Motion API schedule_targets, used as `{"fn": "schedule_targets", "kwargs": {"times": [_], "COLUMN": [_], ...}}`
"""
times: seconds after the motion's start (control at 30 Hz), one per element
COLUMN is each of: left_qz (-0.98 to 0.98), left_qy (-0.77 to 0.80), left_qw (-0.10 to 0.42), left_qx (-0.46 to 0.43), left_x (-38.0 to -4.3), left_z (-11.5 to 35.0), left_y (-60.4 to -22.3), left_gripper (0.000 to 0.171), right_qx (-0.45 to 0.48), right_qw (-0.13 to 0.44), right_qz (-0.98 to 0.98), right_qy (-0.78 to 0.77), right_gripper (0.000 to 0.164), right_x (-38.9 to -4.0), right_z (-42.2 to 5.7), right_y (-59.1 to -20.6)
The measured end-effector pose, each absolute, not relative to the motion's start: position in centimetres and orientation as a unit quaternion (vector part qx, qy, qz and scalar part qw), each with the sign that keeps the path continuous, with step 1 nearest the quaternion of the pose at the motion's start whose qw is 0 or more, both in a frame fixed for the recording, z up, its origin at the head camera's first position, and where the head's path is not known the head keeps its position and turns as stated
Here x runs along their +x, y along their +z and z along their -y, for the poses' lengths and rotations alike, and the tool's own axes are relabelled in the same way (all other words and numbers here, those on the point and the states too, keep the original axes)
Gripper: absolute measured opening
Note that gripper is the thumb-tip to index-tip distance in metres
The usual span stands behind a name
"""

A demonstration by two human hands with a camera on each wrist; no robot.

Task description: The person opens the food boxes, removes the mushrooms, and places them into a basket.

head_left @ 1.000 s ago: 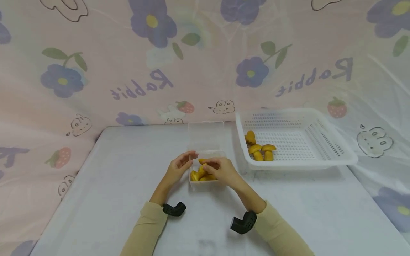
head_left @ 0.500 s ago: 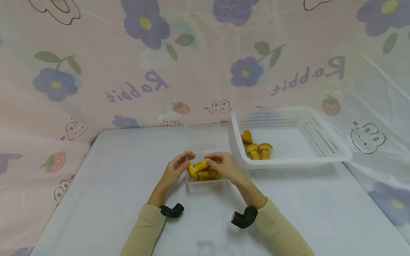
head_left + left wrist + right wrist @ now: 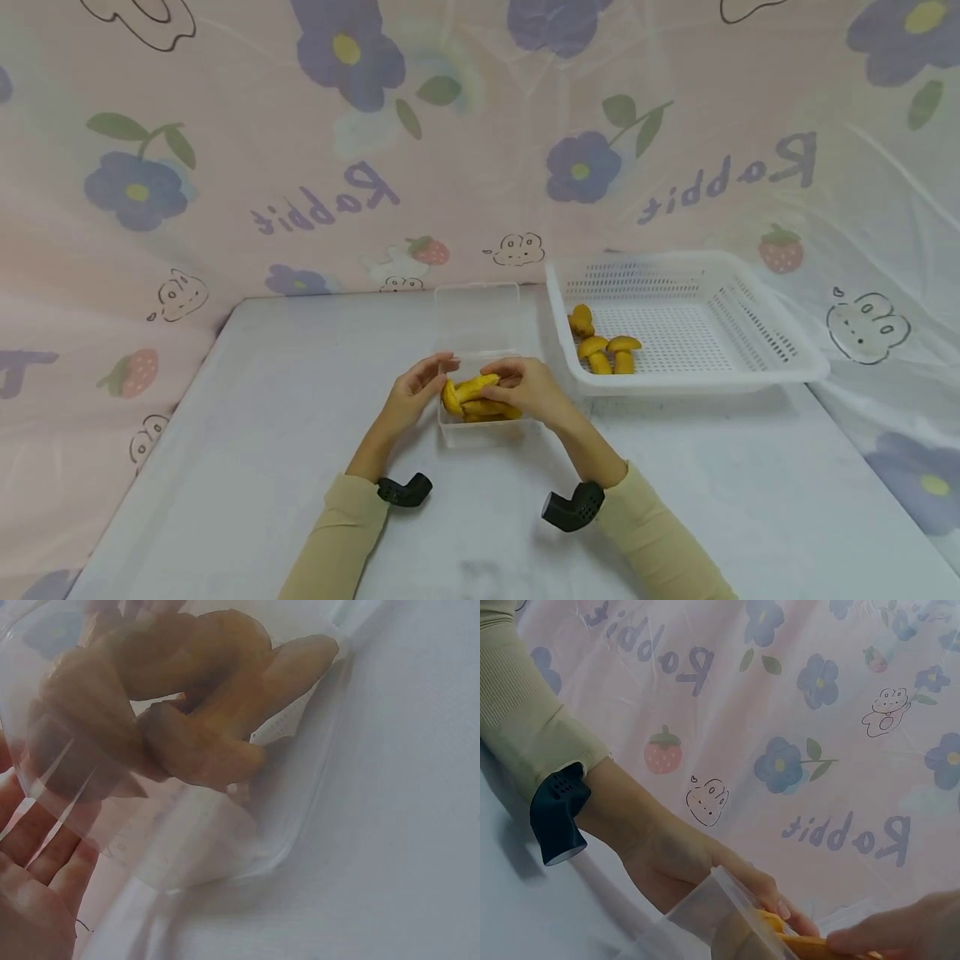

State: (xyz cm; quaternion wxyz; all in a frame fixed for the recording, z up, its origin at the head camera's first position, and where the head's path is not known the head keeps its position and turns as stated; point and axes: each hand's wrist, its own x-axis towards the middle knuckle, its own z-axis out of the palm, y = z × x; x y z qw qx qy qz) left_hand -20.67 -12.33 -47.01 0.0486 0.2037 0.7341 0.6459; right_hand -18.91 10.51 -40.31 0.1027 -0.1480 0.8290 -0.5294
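The right hand (image 3: 534,392) hides part of the clear box's (image 3: 483,435) right side; whether it pinches anything cannot be told. Inside, the upper mushroom (image 3: 469,390) points cap left, long axis slanting far-rightward. Lower mushrooms (image 3: 491,409) overlap, count unclear. The left hand (image 3: 411,392), fingers extended, flanks the left wall. Right: white basket (image 3: 697,382), more mushrooms (image 3: 600,362) within.

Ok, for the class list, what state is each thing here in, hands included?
Clear box: upright, open
Lid: open, behind the box
Box mushrooms: lying piled together
Basket: upright, uncovered
Basket mushrooms: three seen, grouped toward its left end
Left hand: at the box's left side, fingers extended
Right hand: touching a box mushroom; grip unclear
Wrist cameras: worn, one per arm
Backdrop sheet: hanging, creased
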Motion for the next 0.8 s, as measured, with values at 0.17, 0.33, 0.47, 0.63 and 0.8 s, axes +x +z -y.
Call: {"fn": "schedule_targets", "kwargs": {"times": [0.17,0.33,0.47,0.63,0.8], "left_qz": [-0.736,-0.739,-0.738,-0.734,-0.733], "left_qy": [0.645,0.643,0.644,0.647,0.649], "left_qw": [0.055,0.047,0.045,0.044,0.039], "left_qx": [0.198,0.193,0.197,0.204,0.2], "left_x": [-20.8,-20.7,-20.7,-20.9,-20.8], "left_z": [12.4,12.3,12.2,12.1,12.2], "left_y": [-47.0,-47.0,-47.1,-47.2,-47.0], "left_gripper": [0.043,0.042,0.042,0.043,0.042], "right_qx": [-0.139,-0.139,-0.144,-0.155,-0.146], "right_qw": [0.101,0.11,0.118,0.119,0.121], "right_qz": [-0.828,-0.822,-0.817,-0.811,-0.805], "right_qy": [-0.534,-0.541,-0.546,-0.551,-0.563], "right_gripper": [0.029,0.027,0.027,0.03,0.032], "right_x": [-18.9,-18.8,-18.9,-19.2,-18.9], "right_z": [-10.6,-10.7,-11.1,-11.7,-12.3], "right_y": [-40.2,-40.0,-40.1,-39.8,-39.0]}}
